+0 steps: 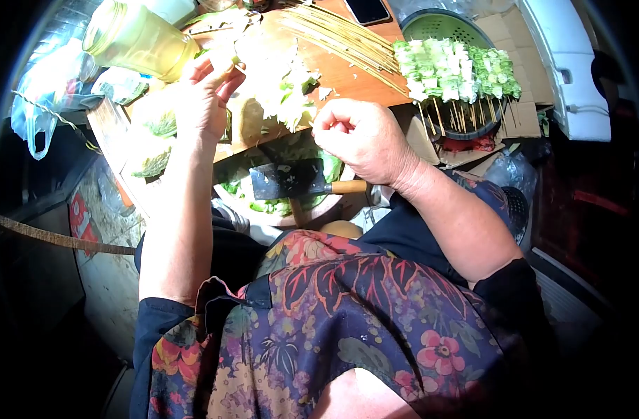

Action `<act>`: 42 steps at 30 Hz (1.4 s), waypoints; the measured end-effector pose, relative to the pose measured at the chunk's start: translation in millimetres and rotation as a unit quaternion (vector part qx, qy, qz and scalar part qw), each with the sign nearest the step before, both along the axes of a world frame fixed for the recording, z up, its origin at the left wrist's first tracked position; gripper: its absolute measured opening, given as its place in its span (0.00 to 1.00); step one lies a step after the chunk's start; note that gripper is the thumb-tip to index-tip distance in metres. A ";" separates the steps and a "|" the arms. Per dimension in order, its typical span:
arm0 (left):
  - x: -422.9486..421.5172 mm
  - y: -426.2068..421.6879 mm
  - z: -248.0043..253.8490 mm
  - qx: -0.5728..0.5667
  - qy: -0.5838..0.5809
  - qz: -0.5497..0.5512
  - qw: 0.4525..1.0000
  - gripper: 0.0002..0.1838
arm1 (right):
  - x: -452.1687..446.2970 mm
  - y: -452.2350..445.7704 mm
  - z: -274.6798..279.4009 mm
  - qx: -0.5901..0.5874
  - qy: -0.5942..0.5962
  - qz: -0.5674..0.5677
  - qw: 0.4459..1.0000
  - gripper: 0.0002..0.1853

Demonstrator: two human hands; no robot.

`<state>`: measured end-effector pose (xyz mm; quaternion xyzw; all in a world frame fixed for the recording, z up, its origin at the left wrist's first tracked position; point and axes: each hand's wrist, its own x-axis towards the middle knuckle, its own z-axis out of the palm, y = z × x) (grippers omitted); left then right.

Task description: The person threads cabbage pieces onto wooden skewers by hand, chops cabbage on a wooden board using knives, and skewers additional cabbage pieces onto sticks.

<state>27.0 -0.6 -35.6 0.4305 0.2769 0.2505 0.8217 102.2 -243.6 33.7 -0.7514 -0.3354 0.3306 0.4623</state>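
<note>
My left hand (pixel 213 87) is raised over the left part of the wooden table, its fingers pinched around a small pale-green vegetable piece (pixel 228 59). Cut leaves (pixel 291 98) lie to the right of it, overexposed by the light. My right hand (pixel 361 136) is curled near the table's front edge; whatever its fingers may hold is hidden. Below that edge, a cleaver (pixel 288 180) with a wooden handle rests across a bowl of green leaves (pixel 330 167). Bare bamboo skewers (pixel 340 35) lie in a bundle beyond my right hand.
Skewered greens (pixel 448 70) lie over a green colander (pixel 445 26) at the right. A phone (pixel 367 10) is at the table's back. A jar of yellowish liquid (pixel 141 42) stands at the left, near a blue plastic bag (pixel 43 105). White foam (pixel 567 70) is at far right.
</note>
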 end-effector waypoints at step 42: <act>63.7 -64.0 -30.5 0.494 0.441 -0.193 0.724 0.19 | 23.7 -9.0 3.2 0.093 0.114 -0.150 0.978 0.05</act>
